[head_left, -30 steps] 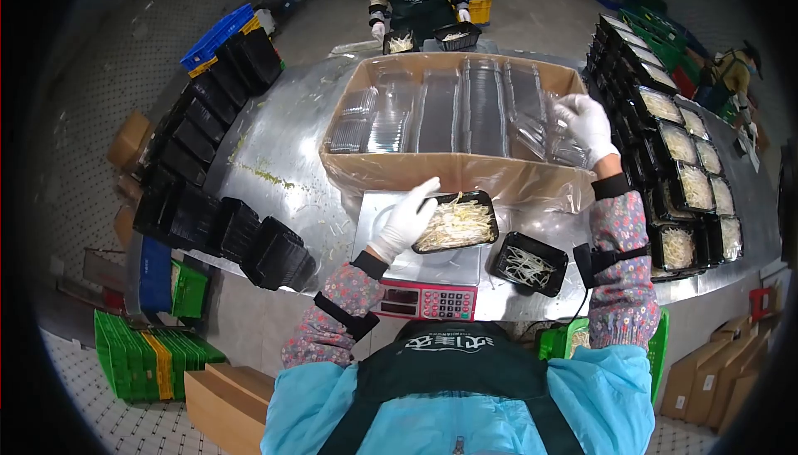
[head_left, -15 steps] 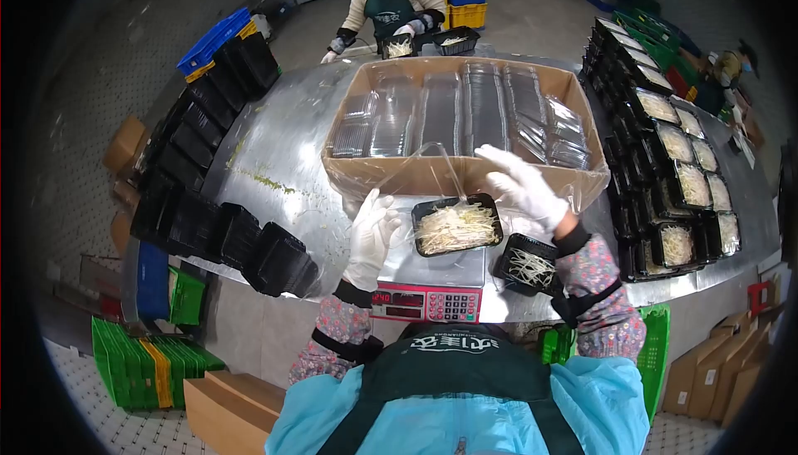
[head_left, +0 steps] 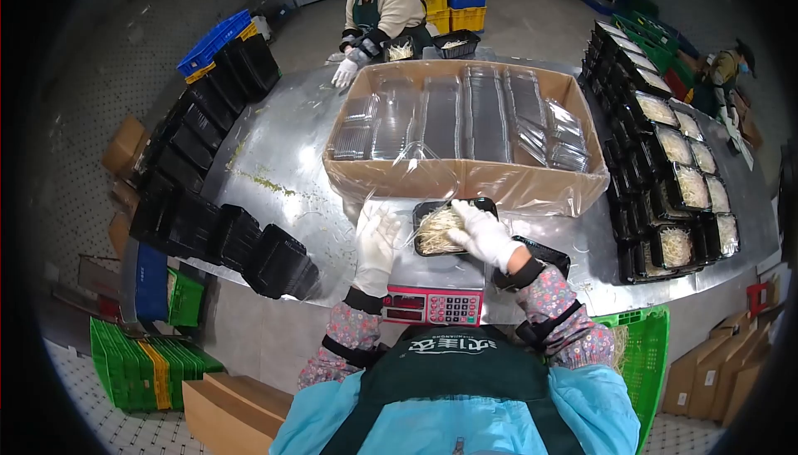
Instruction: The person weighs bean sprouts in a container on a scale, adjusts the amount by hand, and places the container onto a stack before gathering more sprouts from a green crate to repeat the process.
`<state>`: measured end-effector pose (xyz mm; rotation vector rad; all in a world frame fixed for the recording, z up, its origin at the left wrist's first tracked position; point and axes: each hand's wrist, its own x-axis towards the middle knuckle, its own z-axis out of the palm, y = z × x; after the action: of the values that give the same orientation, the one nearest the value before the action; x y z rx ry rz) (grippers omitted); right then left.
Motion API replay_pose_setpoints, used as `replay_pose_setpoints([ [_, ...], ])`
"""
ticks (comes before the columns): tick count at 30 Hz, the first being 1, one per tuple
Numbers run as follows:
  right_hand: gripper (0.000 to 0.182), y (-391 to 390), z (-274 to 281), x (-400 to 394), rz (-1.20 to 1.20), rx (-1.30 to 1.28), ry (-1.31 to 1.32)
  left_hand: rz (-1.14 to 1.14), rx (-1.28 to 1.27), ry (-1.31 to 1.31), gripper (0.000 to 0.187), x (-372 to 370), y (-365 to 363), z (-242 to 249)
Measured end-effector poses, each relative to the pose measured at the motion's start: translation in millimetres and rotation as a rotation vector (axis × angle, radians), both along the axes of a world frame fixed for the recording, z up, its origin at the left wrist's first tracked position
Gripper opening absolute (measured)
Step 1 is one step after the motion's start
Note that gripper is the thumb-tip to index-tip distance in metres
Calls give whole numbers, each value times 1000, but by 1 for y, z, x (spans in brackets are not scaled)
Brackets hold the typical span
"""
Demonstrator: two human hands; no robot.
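Scale [head_left: 432,304] on bench [head_left: 287,143] taken as reference. Tray [head_left: 428,247] of sprouts [head_left: 438,231] sits on its plate. Right hand [head_left: 489,237] now at the sprouts; a frame ago it hung open right of the scale, and before that it was in the lid box [head_left: 532,185] beyond the scale. Right grip: fingers extended onto the sprouts, cannot tell if closed on any. Left hand [head_left: 376,245] at the scale's left edge, beside the tray, fingers up; left grip: cannot tell whether it holds the clear sheet seen above it. Second tray [head_left: 544,255], right of scale, now partly hidden by the right arm. Co-worker's gloved hand [head_left: 345,73], far beyond the scale, has shifted to the box's far left corner.
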<state>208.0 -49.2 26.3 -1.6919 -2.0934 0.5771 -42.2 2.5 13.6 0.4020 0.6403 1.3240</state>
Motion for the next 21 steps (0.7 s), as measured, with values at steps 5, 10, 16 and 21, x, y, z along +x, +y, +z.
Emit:
replay_pose_setpoints([
  [5,60,-14,43,44,-86,75,803,-3,144,170,46,1,-18,15],
  [10,53,-33,25,40,-142,183,448,-117,149,421,29,35,-43,5],
  [16,35,12,-9,52,-361,88,5,177,727,1478,24,37,22,-40],
  [21,18,43,-104,63,-459,-60,997,-262,404,1237,28,27,55,-74],
])
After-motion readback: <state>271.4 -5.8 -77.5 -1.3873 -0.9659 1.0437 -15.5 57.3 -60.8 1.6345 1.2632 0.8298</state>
